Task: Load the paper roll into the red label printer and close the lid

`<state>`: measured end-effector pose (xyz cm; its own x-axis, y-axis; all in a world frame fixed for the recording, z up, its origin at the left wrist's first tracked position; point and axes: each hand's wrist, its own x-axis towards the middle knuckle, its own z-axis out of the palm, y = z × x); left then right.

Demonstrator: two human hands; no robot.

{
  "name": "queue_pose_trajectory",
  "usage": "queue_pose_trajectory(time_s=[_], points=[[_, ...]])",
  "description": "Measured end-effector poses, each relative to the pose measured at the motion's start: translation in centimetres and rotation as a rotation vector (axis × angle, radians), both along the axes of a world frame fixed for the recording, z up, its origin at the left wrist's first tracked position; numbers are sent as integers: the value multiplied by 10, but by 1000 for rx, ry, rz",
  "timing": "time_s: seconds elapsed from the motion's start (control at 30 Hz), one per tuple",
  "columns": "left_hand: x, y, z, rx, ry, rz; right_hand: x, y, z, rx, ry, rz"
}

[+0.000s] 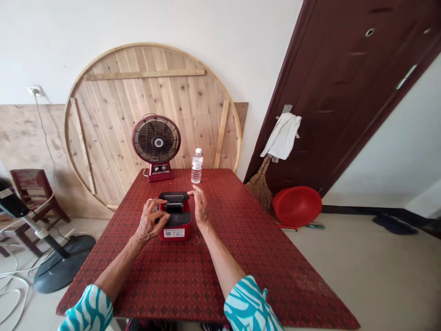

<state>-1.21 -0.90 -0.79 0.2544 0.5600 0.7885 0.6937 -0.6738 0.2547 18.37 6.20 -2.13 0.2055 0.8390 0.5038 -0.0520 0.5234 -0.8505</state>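
Note:
A small red and black box that looks like a receipt printer [176, 219] sits on the table with its black lid [174, 196] raised at the back. A roller-like bar shows in its opening, and a white label with printed codes is on the front. My left hand [151, 219] is bent over the printer's left side, thumb and a finger close together at the opening's edge. Beside the right rear corner, my right hand [200, 206] has its fingers stretched, one tip at the lid's edge. Nothing shows in its palm.
Behind the printer stand a red table fan [156, 142] and a clear water bottle [196, 168]. A patterned red cloth covers the table [241, 230]. A round wooden tabletop [193, 101] leans on the wall. At right are a broom [261, 186] and a red basin [298, 206].

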Motion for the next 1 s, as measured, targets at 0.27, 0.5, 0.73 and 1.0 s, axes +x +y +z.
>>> queue_pose_trajectory(time_s=[0.27, 0.5, 0.73, 1.0], points=[[-6, -2, -23, -107, -282, 102, -1, -27, -24, 95, -102, -70], [-12, -2, -25, -110, -146, 106, -1, -30, -41, 176, -175, -116], [-10, 2, -37, -129, -135, 122, 4, -35, -48, 211, -258, -129], [-8, -4, -40, -220, -314, 42, 5, -43, -45, 89, -204, -108]])
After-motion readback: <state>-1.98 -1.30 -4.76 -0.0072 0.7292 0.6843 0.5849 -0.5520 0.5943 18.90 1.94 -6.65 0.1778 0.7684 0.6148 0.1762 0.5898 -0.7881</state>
